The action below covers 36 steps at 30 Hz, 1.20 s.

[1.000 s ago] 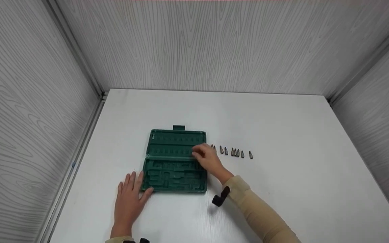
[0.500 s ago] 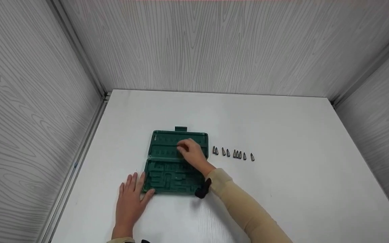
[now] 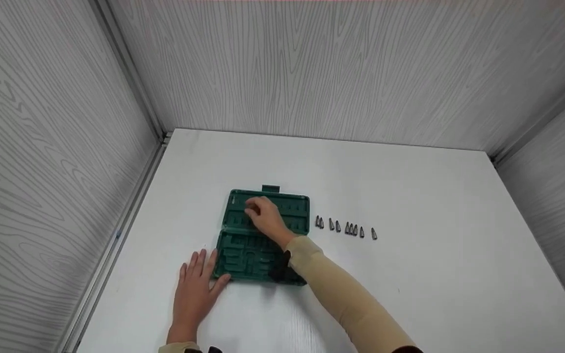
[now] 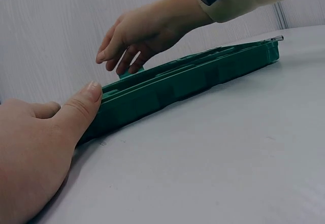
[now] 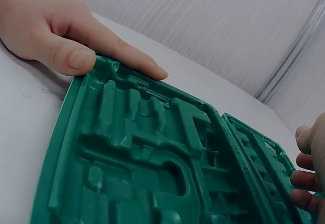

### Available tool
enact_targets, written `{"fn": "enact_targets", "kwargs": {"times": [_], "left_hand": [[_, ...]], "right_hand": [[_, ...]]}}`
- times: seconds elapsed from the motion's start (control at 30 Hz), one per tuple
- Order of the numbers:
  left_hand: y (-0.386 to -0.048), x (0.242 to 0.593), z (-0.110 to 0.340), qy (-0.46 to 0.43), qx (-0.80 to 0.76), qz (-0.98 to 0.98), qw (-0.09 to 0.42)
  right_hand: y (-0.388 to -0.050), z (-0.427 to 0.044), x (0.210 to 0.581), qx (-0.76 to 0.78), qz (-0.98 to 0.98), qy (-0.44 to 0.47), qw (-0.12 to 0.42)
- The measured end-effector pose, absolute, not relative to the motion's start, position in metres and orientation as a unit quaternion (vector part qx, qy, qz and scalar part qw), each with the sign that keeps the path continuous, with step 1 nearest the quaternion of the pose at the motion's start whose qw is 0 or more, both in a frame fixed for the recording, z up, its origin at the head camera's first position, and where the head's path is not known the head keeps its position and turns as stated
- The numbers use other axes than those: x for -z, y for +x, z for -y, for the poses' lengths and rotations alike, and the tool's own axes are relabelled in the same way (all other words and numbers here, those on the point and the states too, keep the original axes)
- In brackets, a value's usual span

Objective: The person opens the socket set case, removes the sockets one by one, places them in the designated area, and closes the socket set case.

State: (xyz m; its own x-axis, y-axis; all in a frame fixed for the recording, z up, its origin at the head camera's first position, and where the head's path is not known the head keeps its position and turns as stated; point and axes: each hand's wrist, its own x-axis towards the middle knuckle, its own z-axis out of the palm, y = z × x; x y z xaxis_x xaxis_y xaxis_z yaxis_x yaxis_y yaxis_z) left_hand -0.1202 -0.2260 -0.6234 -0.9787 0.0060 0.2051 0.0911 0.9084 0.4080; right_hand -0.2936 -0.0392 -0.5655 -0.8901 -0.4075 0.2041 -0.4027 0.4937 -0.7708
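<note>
An opened green plastic case (image 3: 243, 260) lies flat on the white table, with moulded recesses in its near half. My left hand (image 3: 194, 296) rests at its near left corner. Its fingers are straight along the left side, and the thumb (image 4: 84, 102) touches the front rim. Over the far half (image 3: 292, 203), which has rows of small slots, hovers my right hand (image 3: 265, 215). In the left wrist view its thumb and fingers bend downward close together. Whether anything small is between its fingertips is hidden. One small metal piece (image 3: 233, 200) sits in the far left slot.
Several small metal pieces, like screwdriver bits or sockets (image 3: 351, 229), lie in a loose row on the table (image 3: 434, 255) right of the case. A latch tab (image 3: 270, 188) sticks out at the case's far edge. Grey wood-grain walls (image 3: 312, 68) enclose the table.
My right hand has moved left across the far half of the case, from its right side toward the upper left. My left hand keeps its place at the corner. The view has shifted slightly.
</note>
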Motion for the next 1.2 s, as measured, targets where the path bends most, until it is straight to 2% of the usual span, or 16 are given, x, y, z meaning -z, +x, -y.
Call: {"fn": "enact_targets", "kwargs": {"times": [0.3, 0.53, 0.9, 1.2], "left_hand": [[-0.120, 0.624, 0.225, -0.025, 0.213, 0.973, 0.086], [-0.121, 0.622, 0.224, -0.027, 0.211, 0.973, 0.089], [-0.120, 0.619, 0.229, -0.015, 0.214, 0.974, 0.073], [-0.121, 0.622, 0.226, -0.015, 0.204, 0.976, 0.071]], "right_hand": [[-0.309, 0.057, 0.566, 0.406, -0.884, -0.224, 0.058], [-0.319, 0.072, 0.573, 0.346, -0.914, -0.210, 0.038], [-0.323, 0.093, 0.569, 0.305, -0.938, -0.144, 0.081], [-0.326, 0.099, 0.569, 0.289, -0.948, -0.099, 0.088]]}}
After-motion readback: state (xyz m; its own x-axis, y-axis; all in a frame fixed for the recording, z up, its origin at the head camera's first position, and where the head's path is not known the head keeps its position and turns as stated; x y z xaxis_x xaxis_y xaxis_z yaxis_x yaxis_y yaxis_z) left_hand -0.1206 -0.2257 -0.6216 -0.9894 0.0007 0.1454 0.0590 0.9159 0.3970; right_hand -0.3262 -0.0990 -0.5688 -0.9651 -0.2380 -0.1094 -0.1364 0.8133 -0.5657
